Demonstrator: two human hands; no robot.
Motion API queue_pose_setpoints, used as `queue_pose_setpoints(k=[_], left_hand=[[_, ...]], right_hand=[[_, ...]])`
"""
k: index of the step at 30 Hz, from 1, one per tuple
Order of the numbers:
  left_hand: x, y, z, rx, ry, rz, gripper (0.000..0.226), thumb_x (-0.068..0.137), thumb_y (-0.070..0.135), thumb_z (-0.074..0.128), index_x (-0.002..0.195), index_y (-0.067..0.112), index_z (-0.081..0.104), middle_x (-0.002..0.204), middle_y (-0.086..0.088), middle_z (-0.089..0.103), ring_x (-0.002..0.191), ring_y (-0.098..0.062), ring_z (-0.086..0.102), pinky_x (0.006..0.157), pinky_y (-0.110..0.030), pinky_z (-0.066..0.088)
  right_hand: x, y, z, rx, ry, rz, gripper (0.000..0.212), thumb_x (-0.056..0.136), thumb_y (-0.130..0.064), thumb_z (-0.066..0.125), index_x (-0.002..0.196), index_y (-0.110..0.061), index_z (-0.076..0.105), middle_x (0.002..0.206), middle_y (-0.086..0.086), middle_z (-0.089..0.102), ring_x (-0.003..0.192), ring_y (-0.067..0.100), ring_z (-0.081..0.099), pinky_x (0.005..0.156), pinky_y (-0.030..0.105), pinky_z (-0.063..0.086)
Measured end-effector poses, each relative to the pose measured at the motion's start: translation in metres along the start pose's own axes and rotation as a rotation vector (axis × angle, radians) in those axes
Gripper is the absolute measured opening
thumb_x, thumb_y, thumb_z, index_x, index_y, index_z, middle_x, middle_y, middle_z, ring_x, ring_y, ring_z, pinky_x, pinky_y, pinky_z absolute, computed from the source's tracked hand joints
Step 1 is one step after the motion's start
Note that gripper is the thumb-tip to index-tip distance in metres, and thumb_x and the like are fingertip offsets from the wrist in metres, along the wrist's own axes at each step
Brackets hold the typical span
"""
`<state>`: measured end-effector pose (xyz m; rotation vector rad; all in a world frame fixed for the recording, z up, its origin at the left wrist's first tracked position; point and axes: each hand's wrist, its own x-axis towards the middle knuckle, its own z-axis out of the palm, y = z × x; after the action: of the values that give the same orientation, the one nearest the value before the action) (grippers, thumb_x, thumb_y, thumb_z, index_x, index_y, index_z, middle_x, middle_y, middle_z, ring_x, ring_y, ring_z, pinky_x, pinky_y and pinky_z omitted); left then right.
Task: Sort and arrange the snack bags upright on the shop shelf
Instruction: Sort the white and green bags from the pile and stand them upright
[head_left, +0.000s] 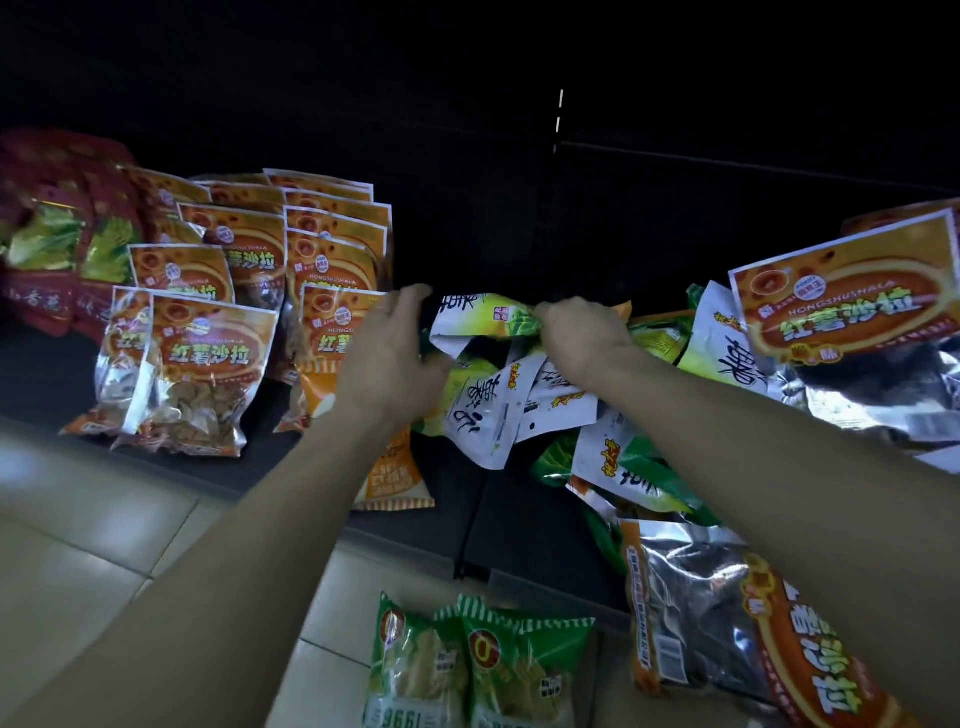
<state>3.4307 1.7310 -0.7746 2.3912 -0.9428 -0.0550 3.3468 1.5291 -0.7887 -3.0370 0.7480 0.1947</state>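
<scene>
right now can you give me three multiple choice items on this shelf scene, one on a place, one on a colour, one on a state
1. Where do the upright orange snack bags stand?
A. left part of the shelf
B. on the floor tiles
C. far right of the shelf

2. Main colour of the two bags on the floor?
A. blue
B. green
C. black

3. What is the right hand doing?
A. hanging idle
B. pressing flat on the floor
C. gripping a white and green bag

Answers:
1 A, they stand in rows left of the left hand.
2 B, both wrappers are green.
3 C, its fingers curl round that bag's top edge in the jumbled pile.
</scene>
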Motion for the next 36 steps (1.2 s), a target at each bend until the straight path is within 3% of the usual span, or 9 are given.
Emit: queue_pose_setpoints(k=[6, 11, 16, 17, 19, 22, 27, 31, 36], left_hand=[[0.030, 0.025, 0.027, -0.661, -0.097, -0.359, 0.105, 0.085, 0.039, 0.081, 0.161, 0.020, 0.012, 0.156, -0.009, 0.037, 0.140, -0.027, 0.042, 0.108, -0.039, 0.043], [0.036, 0.034, 0.032, -1.116, -0.163, -0.516, 0.103, 0.073, 0.062, 0.082, 0.155, 0.037, 0.026, 0.148, -0.004, 0.052, 0.125, -0.024, 0.061, 0.108, -0.048, 0.047], [0.032, 0.049, 0.027, -1.181, -0.122, -0.537, 0.032, 0.091, 0.038, 0.075, 0.111, 0.014, 0.070, 0.104, -0.001, 0.078, 0.097, -0.022, 0.075, 0.094, -0.044, 0.058], [0.031, 0.050, 0.026, -1.142, -0.087, -0.554, 0.028, 0.089, 0.039, 0.077, 0.106, 0.018, 0.071, 0.100, 0.002, 0.079, 0.097, -0.021, 0.075, 0.093, -0.042, 0.058], [0.030, 0.053, 0.025, -1.058, -0.028, -0.548, 0.021, 0.088, 0.042, 0.076, 0.098, 0.025, 0.071, 0.092, 0.010, 0.078, 0.093, -0.017, 0.074, 0.083, -0.034, 0.057], [0.028, 0.064, 0.022, -1.029, -0.020, -0.516, 0.025, 0.087, 0.045, 0.077, 0.100, 0.025, 0.073, 0.089, 0.012, 0.078, 0.086, -0.012, 0.075, 0.069, -0.026, 0.056], [0.028, 0.073, 0.019, -0.975, -0.008, -0.342, 0.017, 0.090, 0.042, 0.074, 0.103, 0.033, 0.070, 0.094, 0.018, 0.077, 0.084, 0.003, 0.072, 0.066, -0.016, 0.055], [0.035, 0.070, 0.014, -0.780, 0.106, -0.433, 0.054, 0.086, 0.065, 0.067, 0.106, 0.018, 0.050, 0.098, 0.003, 0.058, 0.088, -0.014, 0.061, 0.082, -0.031, 0.054], [0.036, 0.095, -0.016, -1.196, -0.401, -0.495, 0.083, 0.090, 0.078, 0.043, 0.119, 0.006, 0.071, 0.117, -0.012, 0.074, 0.109, -0.024, 0.071, 0.099, -0.039, 0.054]], right_hand=[[-0.011, 0.041, -0.036, 0.736, 0.290, 0.114, 0.025, 0.104, -0.017, 0.041, 0.113, -0.011, 0.064, 0.085, 0.011, 0.064, 0.068, 0.028, 0.057, 0.057, 0.031, 0.041], [-0.029, 0.050, -0.051, 1.434, -0.021, 0.129, 0.021, 0.103, -0.011, 0.045, 0.084, -0.009, 0.054, 0.079, 0.017, 0.053, 0.084, 0.035, 0.065, 0.083, 0.049, 0.062], [-0.044, 0.058, -0.032, 1.062, -0.191, 0.059, 0.015, 0.100, -0.010, 0.051, 0.086, -0.004, 0.055, 0.082, 0.014, 0.054, 0.083, 0.028, 0.063, 0.089, 0.054, 0.058], [-0.046, 0.059, -0.032, 0.955, -0.212, 0.034, 0.009, 0.096, -0.011, 0.056, 0.100, -0.006, 0.061, 0.093, 0.010, 0.061, 0.089, 0.025, 0.065, 0.093, 0.054, 0.056], [-0.045, 0.063, -0.035, 0.992, -0.238, 0.034, 0.048, 0.090, -0.009, 0.062, 0.136, -0.018, 0.054, 0.118, 0.003, 0.065, 0.106, 0.021, 0.066, 0.098, 0.048, 0.054], [-0.047, 0.052, -0.042, 1.266, -0.195, -0.030, 0.063, 0.089, -0.011, 0.069, 0.144, -0.032, 0.048, 0.124, -0.003, 0.067, 0.107, 0.018, 0.070, 0.094, 0.044, 0.058], [-0.046, 0.035, -0.036, 1.216, 0.048, -0.121, 0.031, 0.090, -0.022, 0.072, 0.120, -0.030, 0.065, 0.108, -0.004, 0.074, 0.097, 0.015, 0.073, 0.090, 0.047, 0.060], [-0.054, 0.033, -0.034, 1.059, 0.373, -0.041, 0.020, 0.094, -0.027, 0.068, 0.113, -0.026, 0.062, 0.099, -0.006, 0.069, 0.088, 0.015, 0.067, 0.079, 0.045, 0.057], [-0.067, 0.017, -0.032, 0.400, 0.603, -0.206, 0.047, 0.086, -0.023, 0.073, 0.128, -0.018, 0.052, 0.125, 0.006, 0.051, 0.108, 0.027, 0.053, 0.074, 0.042, 0.053]])
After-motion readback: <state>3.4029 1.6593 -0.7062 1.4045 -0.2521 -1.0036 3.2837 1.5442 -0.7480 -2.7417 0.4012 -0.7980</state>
